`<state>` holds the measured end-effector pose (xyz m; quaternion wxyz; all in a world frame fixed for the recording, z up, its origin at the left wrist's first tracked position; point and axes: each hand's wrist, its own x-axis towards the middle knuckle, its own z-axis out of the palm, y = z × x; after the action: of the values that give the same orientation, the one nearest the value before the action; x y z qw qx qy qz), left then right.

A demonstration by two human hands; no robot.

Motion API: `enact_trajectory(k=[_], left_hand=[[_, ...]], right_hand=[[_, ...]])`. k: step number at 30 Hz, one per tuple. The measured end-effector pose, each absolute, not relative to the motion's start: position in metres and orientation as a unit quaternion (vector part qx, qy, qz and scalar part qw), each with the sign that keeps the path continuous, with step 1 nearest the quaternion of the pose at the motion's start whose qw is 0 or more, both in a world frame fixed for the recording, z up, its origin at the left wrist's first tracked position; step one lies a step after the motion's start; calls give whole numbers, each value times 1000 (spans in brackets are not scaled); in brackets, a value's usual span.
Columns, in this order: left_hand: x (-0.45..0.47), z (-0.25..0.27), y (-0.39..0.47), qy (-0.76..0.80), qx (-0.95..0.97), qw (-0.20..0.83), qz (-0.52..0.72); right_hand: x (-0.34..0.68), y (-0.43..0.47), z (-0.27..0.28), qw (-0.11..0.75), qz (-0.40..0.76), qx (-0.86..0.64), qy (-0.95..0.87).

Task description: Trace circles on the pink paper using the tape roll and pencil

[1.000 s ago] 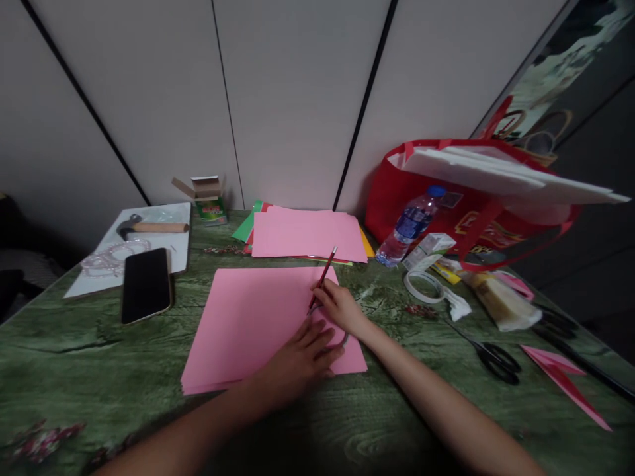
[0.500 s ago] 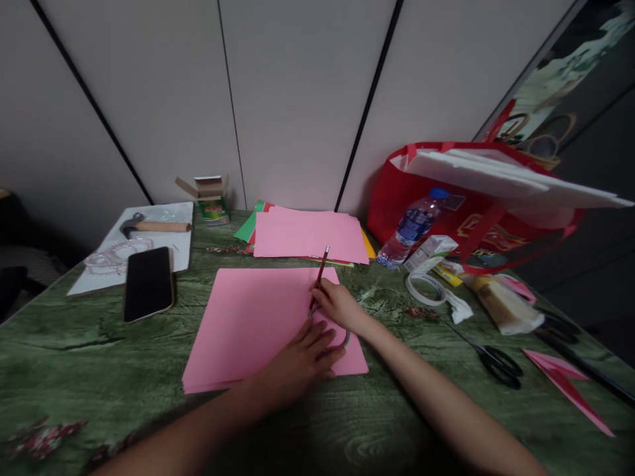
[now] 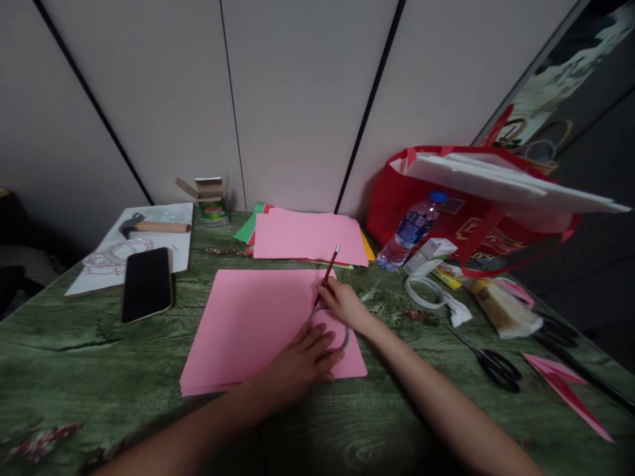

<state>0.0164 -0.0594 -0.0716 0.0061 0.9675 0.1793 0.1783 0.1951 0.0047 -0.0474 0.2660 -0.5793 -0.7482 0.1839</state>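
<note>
A stack of pink paper lies on the green wood-patterned tabletop in front of me. On its right side rests a thin grey ring, its near part covered by my fingers. My left hand lies over the ring and paper, fingers stretched out and a little apart. Pinched in my right hand is a dark red pencil, tilted, its lower end close to the ring's far edge. Whether the tip touches the paper is too small to tell.
Behind lie more coloured sheets. At left are a phone, a hammer and an opened box. To the right are a water bottle, a red bag, a tape roll, scissors and folded pink paper.
My right hand and the pencil have shifted slightly to the right along the ring's far edge, showing more of the ring. My left hand stays in place on it.
</note>
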Motion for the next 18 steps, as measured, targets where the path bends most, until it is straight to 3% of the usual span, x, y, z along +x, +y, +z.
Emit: enact_trajectory(k=[8, 18], left_hand=[[16, -68, -59, 183, 967, -4, 174], [20, -53, -62, 203, 962, 57, 175]], right_hand=[[206, 5, -50, 290, 172, -585, -737], [221, -2, -51, 311, 156, -602, -719]])
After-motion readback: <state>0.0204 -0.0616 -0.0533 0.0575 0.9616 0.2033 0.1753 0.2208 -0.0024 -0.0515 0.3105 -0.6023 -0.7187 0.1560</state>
